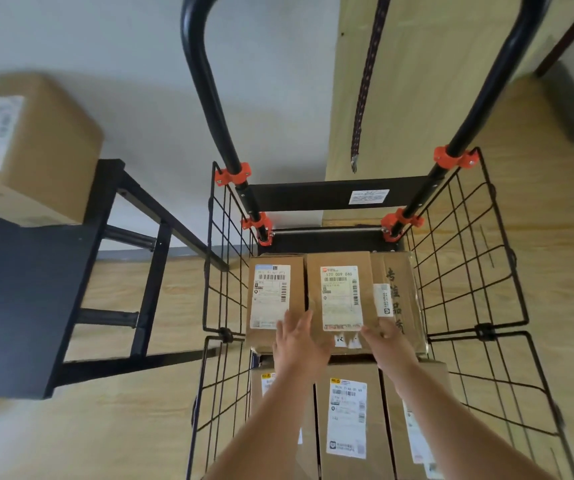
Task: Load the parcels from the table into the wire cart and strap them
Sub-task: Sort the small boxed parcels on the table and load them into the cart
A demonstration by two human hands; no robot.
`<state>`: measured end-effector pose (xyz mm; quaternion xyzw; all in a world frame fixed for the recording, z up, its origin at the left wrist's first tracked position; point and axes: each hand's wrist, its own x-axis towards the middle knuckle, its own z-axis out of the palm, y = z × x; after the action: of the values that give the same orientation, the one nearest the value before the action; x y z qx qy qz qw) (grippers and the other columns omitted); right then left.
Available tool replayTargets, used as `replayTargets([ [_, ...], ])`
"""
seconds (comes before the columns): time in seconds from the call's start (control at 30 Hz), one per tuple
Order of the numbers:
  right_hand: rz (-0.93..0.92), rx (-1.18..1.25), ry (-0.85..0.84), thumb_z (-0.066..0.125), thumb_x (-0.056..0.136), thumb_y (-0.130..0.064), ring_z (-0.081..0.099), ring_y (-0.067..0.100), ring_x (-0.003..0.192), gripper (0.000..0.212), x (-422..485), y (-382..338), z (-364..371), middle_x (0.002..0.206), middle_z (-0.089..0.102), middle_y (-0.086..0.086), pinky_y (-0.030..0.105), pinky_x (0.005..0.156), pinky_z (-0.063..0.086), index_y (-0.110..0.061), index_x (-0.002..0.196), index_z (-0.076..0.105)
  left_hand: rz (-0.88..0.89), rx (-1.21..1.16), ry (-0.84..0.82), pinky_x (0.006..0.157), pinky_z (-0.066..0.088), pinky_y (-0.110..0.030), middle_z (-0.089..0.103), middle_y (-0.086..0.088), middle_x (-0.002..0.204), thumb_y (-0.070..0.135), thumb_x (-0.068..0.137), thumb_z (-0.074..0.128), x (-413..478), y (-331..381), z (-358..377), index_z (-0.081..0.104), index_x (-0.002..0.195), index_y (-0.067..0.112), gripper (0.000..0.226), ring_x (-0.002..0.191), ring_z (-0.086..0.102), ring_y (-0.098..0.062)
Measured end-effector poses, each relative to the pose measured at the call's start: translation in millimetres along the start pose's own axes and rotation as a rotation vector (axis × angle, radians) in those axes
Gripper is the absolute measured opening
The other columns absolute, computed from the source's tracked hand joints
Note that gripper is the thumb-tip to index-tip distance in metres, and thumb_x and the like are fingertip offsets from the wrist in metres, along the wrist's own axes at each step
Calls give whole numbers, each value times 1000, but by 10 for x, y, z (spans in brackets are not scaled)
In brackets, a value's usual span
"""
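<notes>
Blurred: a large brown cardboard parcel [36, 143] is seen on the black table [18, 299] at the left; its white label cannot be read.
Covered: the near row of brown label-bearing parcels [347, 420] in the cart is partly hidden by both forearms and cut by the lower frame edge.
Cut off: the top of the black tubular handle [205, 81] and the upper end of the dark patterned strap [365, 81] are lost beyond the upper edge.
Cart: the black wire cart [469, 258] with orange clamps is stood on pale wood flooring, just beside the table.
Far row: a left labelled parcel [273, 299], a middle labelled parcel [339, 299] and a right parcel printed with dark characters [399, 292] are packed side by side against the cart's back.
Left hand [299, 341]: fingers are held straight and spread, laid flat across the seam between the left and middle parcels; nothing is gripped.
Right hand [386, 341]: fingers are extended and rested on the near right corner of the middle parcel; the thumb cannot be made out.
</notes>
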<state>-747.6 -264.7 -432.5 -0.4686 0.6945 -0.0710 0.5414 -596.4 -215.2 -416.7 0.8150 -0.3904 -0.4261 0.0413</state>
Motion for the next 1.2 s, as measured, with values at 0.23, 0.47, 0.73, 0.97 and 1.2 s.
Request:
replayTargets([
  [0.23,-22,-61,-39,55,97,-39,64,11,91,31,-384,-66,-170,95,67,-5,34,73,57,-26,125,55,-17,-61,36,119,17,-51,13,2,163,44,92,56,-439,69,-78,21,153,40,71,151,6,-24],
  [0.47,-167,-308,-86,53,99,-35,64,4,81,35,-975,-202,-281,82,53,-19,25,64,54,-26,133,52,34,-39,100,104,44,-42,44,5,139,34,92,55,-1091,54,-217,46,137,30,45,130,41,-21],
  [0.73,-482,-824,-139,51,97,-30,60,12,86,41,-1654,-373,-191,115,58,-2,28,69,54,-25,138,47,20,256,154,118,21,-50,27,-2,156,24,90,58,-1847,-240,-445,26,150,34,69,144,23,-25],
  [0.97,-673,-998,-131,52,97,-26,56,19,106,31,-2074,-704,136,120,58,-2,35,86,52,-25,128,55,-38,269,250,114,26,-47,30,-5,155,25,89,58,-2179,-677,-757,30,149,29,67,142,28,-26],
  [1.2,-776,-1139,-126,47,96,-21,57,20,94,16,-2484,-918,745,106,59,1,31,73,49,-20,104,61,-56,207,271,110,36,-46,36,-5,149,22,89,58,-2436,-1326,-1033,30,148,28,66,137,36,-28],
])
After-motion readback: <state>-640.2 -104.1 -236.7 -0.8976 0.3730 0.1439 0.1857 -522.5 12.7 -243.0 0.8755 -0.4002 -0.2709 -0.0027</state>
